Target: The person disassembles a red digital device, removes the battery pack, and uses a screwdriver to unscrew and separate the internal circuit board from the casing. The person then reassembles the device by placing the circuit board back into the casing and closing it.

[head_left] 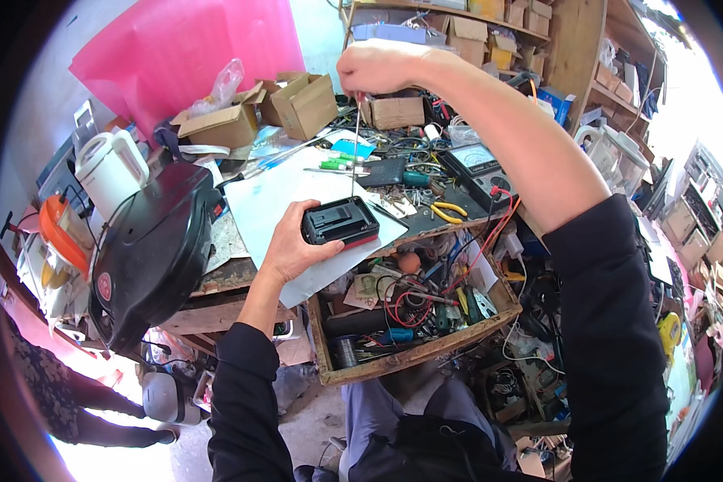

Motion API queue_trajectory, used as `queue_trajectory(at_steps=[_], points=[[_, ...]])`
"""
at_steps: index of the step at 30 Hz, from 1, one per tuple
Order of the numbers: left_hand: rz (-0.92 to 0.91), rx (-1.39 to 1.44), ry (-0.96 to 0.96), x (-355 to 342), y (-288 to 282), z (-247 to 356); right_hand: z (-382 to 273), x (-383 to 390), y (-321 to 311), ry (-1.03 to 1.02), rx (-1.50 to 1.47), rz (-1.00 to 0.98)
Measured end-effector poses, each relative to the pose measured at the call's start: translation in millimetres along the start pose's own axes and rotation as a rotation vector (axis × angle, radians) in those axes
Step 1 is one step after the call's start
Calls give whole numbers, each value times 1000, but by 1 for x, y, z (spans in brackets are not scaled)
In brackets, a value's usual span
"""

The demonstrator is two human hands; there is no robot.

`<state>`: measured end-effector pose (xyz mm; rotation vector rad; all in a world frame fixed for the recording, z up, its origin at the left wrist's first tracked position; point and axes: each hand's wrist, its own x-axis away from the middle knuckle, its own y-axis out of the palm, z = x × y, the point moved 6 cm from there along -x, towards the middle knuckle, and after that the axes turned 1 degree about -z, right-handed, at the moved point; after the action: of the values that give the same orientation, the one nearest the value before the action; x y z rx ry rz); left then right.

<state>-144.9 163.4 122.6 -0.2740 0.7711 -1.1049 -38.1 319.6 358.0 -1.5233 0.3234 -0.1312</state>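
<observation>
My left hand (287, 245) grips the near left side of a black and red battery pack (341, 221), thumb along its front edge. The pack rests on a white sheet of paper (269, 197) on the bench, its moulded black face up. High above it, my right hand (377, 68) is closed round the top of a long thin screwdriver (356, 149). Its shaft points almost straight down, and the tip meets the pack's far edge; whether it sits in a screw I cannot tell. Green cylinders (341, 162) lie beyond the pack.
Yellow-handled pliers (450, 211) and an analog multimeter (474, 165) lie right of the paper. An open drawer (414, 353) of tools and wires juts out below. A large black appliance (157, 249) stands at left, near another person's legs (88, 406). Cardboard boxes (304, 104) stand behind.
</observation>
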Motion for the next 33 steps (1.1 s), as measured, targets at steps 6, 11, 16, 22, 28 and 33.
queue_trajectory(at_steps=[6,11,16,22,28,33], points=[[83,37,-4,1,-6,-5,-8,5,-5,125,134,183],[154,23,44,0,-7,-5,-14,10,-8,-27,43,207],[139,24,35,-1,-6,-10,-11,6,-9,129,113,228],[111,-86,78,-5,-1,-8,-22,30,-14,-22,109,297],[140,-83,116,-5,-1,-10,-56,48,-15,-130,117,342],[112,38,50,-4,-3,-15,-81,76,-12,116,119,227]])
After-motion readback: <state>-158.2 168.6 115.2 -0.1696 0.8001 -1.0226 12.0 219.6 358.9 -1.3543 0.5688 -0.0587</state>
